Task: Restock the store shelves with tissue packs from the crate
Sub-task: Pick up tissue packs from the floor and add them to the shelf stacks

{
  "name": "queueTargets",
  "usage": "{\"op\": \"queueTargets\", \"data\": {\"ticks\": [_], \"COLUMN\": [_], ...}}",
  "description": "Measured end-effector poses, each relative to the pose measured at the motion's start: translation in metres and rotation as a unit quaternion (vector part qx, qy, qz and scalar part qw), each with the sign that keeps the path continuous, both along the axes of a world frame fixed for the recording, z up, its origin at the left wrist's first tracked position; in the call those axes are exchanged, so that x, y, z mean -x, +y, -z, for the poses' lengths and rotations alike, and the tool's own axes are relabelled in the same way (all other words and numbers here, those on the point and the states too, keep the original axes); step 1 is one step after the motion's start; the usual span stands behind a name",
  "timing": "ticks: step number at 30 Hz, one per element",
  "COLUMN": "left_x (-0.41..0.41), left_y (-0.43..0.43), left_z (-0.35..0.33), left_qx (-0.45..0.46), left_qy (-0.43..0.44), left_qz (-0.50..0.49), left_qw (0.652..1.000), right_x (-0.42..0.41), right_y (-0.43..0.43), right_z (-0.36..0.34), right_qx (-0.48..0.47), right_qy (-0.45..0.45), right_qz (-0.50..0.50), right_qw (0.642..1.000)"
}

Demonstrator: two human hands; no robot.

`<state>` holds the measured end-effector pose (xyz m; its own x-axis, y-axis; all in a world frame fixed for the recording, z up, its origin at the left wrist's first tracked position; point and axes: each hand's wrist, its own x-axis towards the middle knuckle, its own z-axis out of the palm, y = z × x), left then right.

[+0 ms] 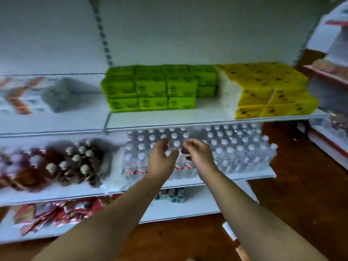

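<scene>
Head view: two empty hands, left hand (162, 161), right hand (199, 157).

Nothing readable here: motion blur smears the dark print on the green tissue packs (150, 85) and yellow tissue packs (271, 91), and the red bands on the water bottles (226, 147) stay illegible too.

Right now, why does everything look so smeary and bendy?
In the head view, motion blur smears the green tissue packs, the yellow tissue packs and the water bottles; both the left hand and right hand look soft; the wide-angle lens bends the shelf edge; lighting is dim.
</scene>
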<state>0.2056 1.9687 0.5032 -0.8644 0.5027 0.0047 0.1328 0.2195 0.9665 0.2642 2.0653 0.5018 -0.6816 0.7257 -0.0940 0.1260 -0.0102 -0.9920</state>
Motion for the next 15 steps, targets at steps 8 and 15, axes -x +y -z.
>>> {"op": "queueTargets", "data": {"ticks": [8, 15], "left_x": [0.132, 0.218], "left_y": [-0.233, -0.426], "left_z": [0.002, 0.016], "left_qx": [-0.003, 0.024], "left_qy": [-0.013, -0.032], "left_qz": [-0.300, -0.510], "left_qw": [0.954, 0.859], "right_x": [0.184, 0.329], "right_y": [-0.190, -0.388], "right_z": [0.003, 0.019], "right_qx": [-0.009, 0.049], "right_qy": [0.007, -0.007], "right_qz": [-0.212, -0.418], "right_qw": [0.977, 0.907]}}
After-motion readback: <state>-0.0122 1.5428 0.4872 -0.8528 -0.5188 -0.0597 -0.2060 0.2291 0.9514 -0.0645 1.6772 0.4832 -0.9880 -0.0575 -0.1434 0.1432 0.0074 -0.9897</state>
